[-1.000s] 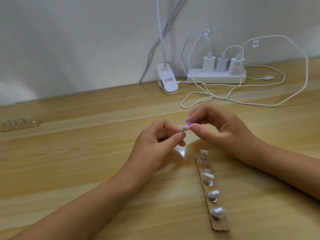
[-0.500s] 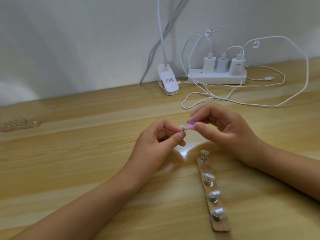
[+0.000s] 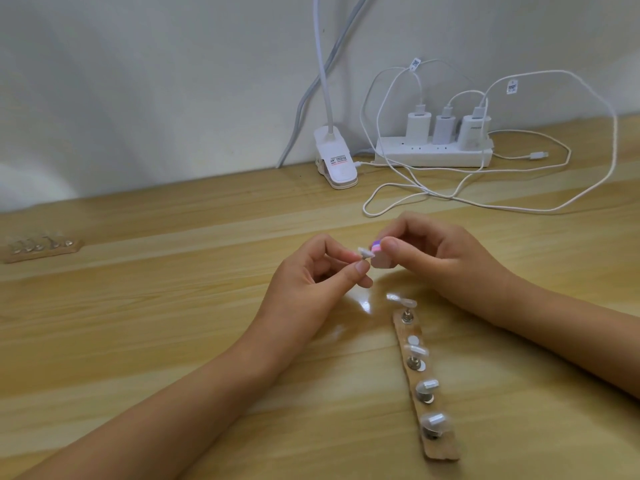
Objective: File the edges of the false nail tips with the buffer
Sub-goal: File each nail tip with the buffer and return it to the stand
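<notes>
My left hand (image 3: 311, 278) pinches a small clear false nail tip (image 3: 468, 253) on its metal stand between thumb and forefinger. My right hand (image 3: 440, 258) pinches a small pink and purple buffer block (image 3: 482, 257), whose side touches the tip's right edge. Both hands hover above the wooden table (image 3: 138, 341). Below them lies a wooden strip (image 3: 437, 448) with several more clear tips on metal stands, such as one tip (image 3: 426, 386) near its lower half.
A second wooden strip of nail tips (image 3: 41, 247) lies at the far left. At the back stand a white clip lamp (image 3: 336, 161) and a power strip (image 3: 433, 155) with three chargers; loose white cables (image 3: 485, 202) loop over the table behind my hands.
The buffer has shifted a little in my right fingers and shows more of its pink face against the tip. Both hands stay in the same place.
</notes>
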Tool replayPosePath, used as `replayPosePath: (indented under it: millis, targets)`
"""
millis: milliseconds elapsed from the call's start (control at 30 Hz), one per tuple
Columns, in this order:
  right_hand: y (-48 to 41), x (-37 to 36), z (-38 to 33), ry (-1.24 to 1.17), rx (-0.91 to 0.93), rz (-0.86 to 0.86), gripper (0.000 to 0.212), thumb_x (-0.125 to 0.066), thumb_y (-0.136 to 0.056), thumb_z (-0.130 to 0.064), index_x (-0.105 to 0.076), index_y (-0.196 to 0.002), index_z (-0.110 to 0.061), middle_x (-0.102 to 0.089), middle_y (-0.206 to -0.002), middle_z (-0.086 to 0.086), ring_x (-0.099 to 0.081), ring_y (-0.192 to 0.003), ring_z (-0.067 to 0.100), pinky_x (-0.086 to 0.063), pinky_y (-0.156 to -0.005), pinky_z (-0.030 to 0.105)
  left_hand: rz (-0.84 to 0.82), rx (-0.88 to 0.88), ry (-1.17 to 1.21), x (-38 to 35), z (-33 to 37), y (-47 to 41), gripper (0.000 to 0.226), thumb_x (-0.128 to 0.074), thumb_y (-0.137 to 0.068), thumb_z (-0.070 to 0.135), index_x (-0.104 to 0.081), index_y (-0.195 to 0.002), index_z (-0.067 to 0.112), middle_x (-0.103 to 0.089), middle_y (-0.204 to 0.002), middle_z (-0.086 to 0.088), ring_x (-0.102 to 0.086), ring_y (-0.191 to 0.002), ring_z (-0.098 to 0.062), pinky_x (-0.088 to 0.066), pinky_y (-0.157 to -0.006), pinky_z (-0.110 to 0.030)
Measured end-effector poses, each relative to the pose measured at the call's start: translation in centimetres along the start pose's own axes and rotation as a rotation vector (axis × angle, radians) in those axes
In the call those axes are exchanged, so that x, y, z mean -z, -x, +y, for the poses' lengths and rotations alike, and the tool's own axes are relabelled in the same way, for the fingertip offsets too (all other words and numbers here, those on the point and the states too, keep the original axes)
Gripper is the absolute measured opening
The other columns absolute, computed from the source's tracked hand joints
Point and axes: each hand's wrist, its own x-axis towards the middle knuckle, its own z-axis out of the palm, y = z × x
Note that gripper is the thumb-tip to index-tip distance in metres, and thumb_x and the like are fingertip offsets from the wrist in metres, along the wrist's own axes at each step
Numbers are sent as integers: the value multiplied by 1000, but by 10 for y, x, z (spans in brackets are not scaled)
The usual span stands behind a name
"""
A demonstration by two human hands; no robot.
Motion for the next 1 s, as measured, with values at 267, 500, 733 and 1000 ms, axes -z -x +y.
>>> replayPosePath:
  millis: [267,500,733,1000]
  targets:
    - [0,-1,1,-12,15,0,22,-62,-87,-28,-65,-98,-9,-74,-91,-6,-70,-90,5,-52,-83,20,-20,-6,-28,0,-1,-1,17,-71,-87,19,-63,-78,31,-75,-77,0,-67,-76,-5,-44,-69,-12]
    - [1,-3,-1,12,26,9,21,-62,-88,-27,-66,-97,-9,-74,-86,-10,-69,-85,2,-50,-79,15,-20,-1,-37,-1,1,0,16,-71,-86,19,-63,-77,28,-75,-75,0,-66,-74,-5,-43,-67,-12]
    - [0,-5,-2,17,21,4,24,-64,-87,-27,-66,-98,-6,-74,-89,-7,-71,-90,10,-54,-85,24,-19,6,-50,0,0,1,14,-72,-86,20,-63,-78,28,-74,-75,0,-66,-74,-7,-44,-68,-16]
    - [1,-4,-3,5,28,-7,23,-64,-87,-27,-66,-99,-7,-74,-93,-3,-71,-94,14,-56,-88,28,-28,6,-58,-1,-1,0,15,-72,-86,21,-64,-79,30,-74,-75,1,-67,-74,-8,-45,-70,-16]
